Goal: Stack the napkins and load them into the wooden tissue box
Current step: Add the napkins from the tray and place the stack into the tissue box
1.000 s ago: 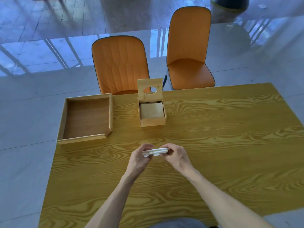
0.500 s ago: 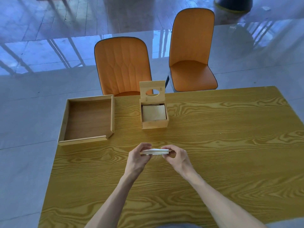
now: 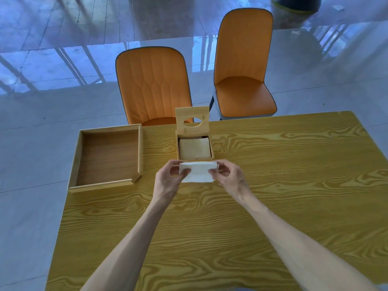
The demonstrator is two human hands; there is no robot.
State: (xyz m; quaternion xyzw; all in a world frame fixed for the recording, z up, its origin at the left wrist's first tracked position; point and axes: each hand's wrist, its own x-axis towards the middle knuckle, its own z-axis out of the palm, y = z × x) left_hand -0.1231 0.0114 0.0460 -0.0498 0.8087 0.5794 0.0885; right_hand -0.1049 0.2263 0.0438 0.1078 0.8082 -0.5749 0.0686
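Note:
A white stack of napkins (image 3: 198, 172) hangs just in front of the wooden tissue box (image 3: 211, 146), tilted so its top face shows. My left hand (image 3: 168, 178) pinches its left edge and my right hand (image 3: 227, 177) pinches its right edge. The box stands near the table's far edge with its lid (image 3: 192, 121), which has an oval hole, raised upright. Pale napkins (image 3: 194, 147) lie inside the box. The box's front wall is hidden behind the held stack.
An empty wooden tray (image 3: 109, 158) sits at the table's far left corner, left of the box. Two orange chairs (image 3: 153, 85) (image 3: 242, 66) stand beyond the far edge. The yellow wood-grain table (image 3: 283, 185) stretches right and toward me.
Both hands have carried the napkin stack away from me, up to the front of the box, and tipped it so its flat face shows instead of its edge.

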